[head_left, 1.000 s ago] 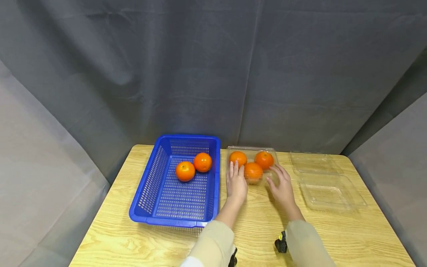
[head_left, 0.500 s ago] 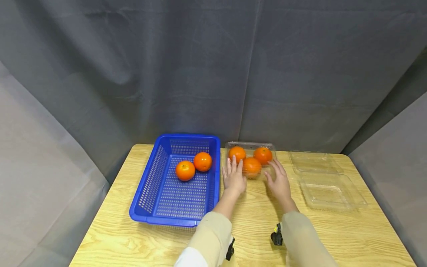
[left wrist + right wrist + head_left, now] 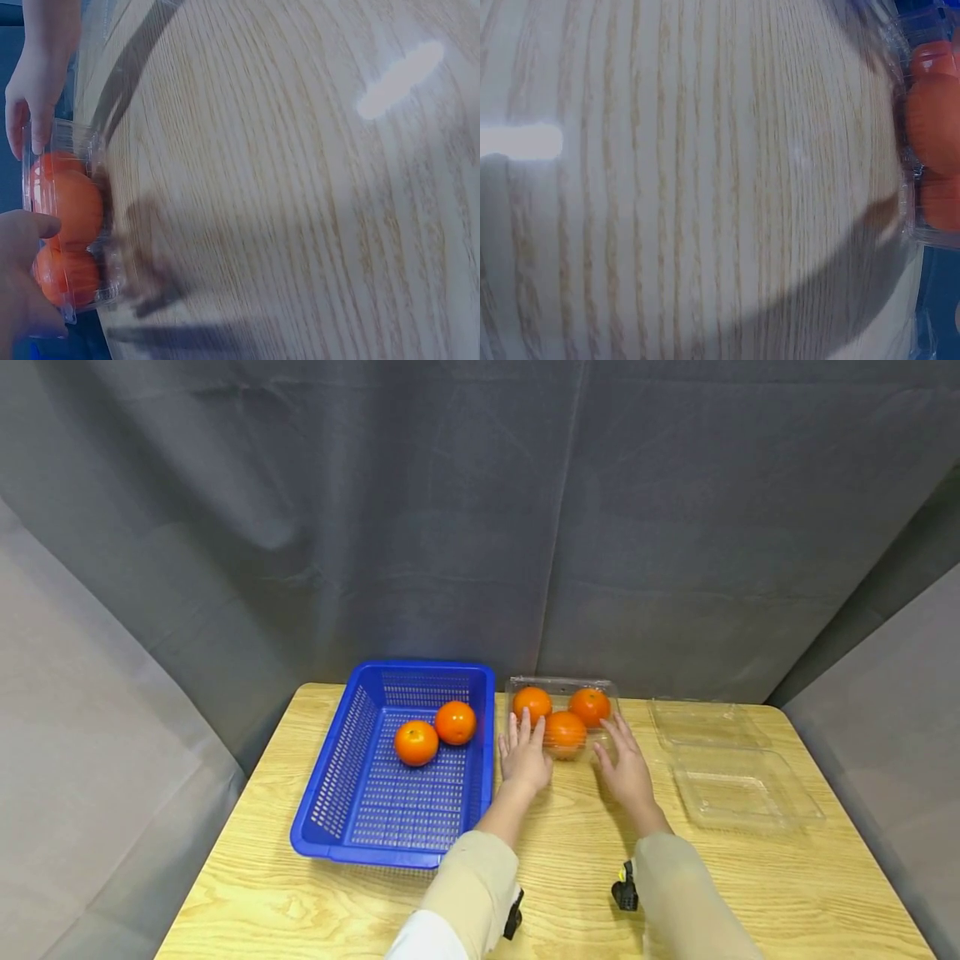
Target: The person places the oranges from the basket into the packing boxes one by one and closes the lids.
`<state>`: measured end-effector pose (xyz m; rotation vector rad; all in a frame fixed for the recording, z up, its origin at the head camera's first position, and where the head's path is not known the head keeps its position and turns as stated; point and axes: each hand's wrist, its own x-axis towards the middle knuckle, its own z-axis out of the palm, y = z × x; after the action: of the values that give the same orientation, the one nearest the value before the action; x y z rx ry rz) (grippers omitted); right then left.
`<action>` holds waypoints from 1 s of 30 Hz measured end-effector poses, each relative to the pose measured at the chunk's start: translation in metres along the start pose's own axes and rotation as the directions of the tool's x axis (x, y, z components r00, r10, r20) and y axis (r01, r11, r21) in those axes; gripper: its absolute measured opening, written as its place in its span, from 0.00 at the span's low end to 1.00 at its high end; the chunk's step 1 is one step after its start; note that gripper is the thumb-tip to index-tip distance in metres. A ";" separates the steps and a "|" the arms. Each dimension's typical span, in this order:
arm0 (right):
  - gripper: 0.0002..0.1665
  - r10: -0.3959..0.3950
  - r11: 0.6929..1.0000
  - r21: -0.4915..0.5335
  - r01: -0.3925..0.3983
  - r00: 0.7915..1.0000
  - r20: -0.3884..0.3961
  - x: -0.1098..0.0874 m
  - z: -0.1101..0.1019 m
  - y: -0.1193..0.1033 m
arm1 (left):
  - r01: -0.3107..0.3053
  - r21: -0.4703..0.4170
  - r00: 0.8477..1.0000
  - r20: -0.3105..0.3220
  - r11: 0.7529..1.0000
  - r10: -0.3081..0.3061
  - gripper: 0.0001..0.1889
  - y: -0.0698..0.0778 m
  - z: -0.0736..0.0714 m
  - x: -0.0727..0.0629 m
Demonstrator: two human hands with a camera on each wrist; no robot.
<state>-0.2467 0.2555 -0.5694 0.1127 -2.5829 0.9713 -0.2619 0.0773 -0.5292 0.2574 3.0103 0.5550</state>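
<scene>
Three oranges (image 3: 565,734) sit inside a clear plastic clamshell box (image 3: 562,682) at the back of the table, its clear plastic covering them. At the box's front left, my left hand (image 3: 527,768) has its fingers spread and laid on the plastic. My right hand (image 3: 630,777) is at the right side, fingertips at the box's edge and thumb apart. The left wrist view shows both hands at opposite ends of the box, with the left thumb (image 3: 46,225) across its front. In the right wrist view the box with its oranges (image 3: 934,124) appears at the right edge.
A blue plastic basket (image 3: 405,814) with two oranges (image 3: 416,743) stands just left of the box. To the right lies another clear clamshell (image 3: 738,785), spread flat and open. A grey curtain (image 3: 420,527) hangs behind the wooden table (image 3: 570,877).
The box with the three oranges has slid slightly back and left, both hands moving along with it. The left fingers have spread a little wider. The basket has stayed put.
</scene>
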 end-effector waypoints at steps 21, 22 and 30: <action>0.15 -0.212 0.975 -0.111 0.190 0.949 -0.232 -0.040 -0.046 -0.008 | -0.249 0.039 0.911 -0.330 0.968 0.248 0.22 0.026 0.011 -0.018; 0.15 -0.229 0.971 -0.121 0.205 0.940 -0.251 -0.042 -0.050 -0.007 | -0.267 0.058 0.901 -0.339 0.962 0.271 0.20 0.029 0.014 -0.020; 0.12 -0.211 0.973 -0.172 0.157 0.906 -0.367 -0.050 -0.089 0.002 | -0.388 0.158 0.903 -0.131 0.908 0.409 0.15 0.057 0.036 -0.035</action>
<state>-0.1728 0.3117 -0.5279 0.1152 -2.2217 0.6652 -0.2150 0.1359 -0.5408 0.8971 3.1652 0.4223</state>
